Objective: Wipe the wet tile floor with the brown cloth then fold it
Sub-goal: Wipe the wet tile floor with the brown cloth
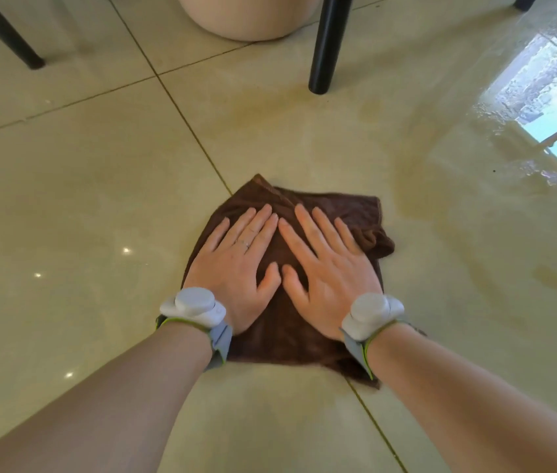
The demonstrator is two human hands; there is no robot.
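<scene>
The brown cloth (321, 206) lies roughly square on the beige tile floor (82, 199), over a crossing of grout lines, with a bunched fold at its right edge. My left hand (236, 264) and my right hand (328, 268) press flat on top of it side by side, fingers spread and pointing away from me, thumbs nearly touching. Neither hand grips the fabric. Each wrist carries a grey tracker band. A wet film with brownish streaks (440, 199) spreads over the floor right of the cloth and beyond it.
A black furniture leg (326, 46) stands on the floor beyond the cloth, another black leg (7, 39) at the far left. A round pale base (249, 18) sits at the top centre. A bright window reflection (543, 97) shines on the wet tiles at right.
</scene>
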